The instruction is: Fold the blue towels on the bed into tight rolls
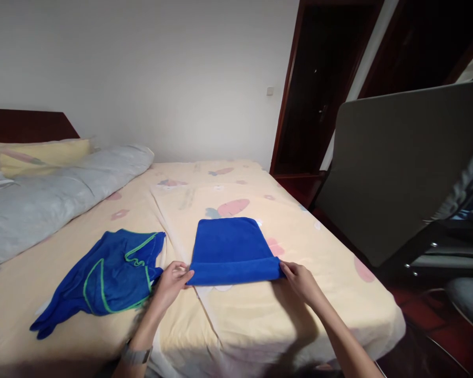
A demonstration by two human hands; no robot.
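Fingertips curled out of sight under a fold of fabric as a person's left hand (pixel 174 281) and right hand (pixel 299 281) gripped a blue cloth (pixel 232 241) on a bed (pixel 331 283), near its front edge. The underside of the fold was hidden, as was whatever layers lay within it. The cloth lay between the two hands, its folded strip running from one to the other and its flat part stretching beyond them toward the bed's far edge. The left hand was closed in a pinch, thumb and fingers on the strip's left end; the right hand pinched the opposite end just as closely. Left of the left hand, a green-trimmed blue cloth (pixel 116 273) lay crumpled, its right side partly covered by the wrist and forearm, its full shape hard to make out. A silvery band (pixel 137 354) circled the left wrist near the bottom of the view. The bed's front left corner was cut off, while a gray quilt (pixel 63 191) lay along its left side, running out of view. Beyond the right edge, a dark gray panel (pixel 398 163) stood tilted, the objects behind it lost in shadow.
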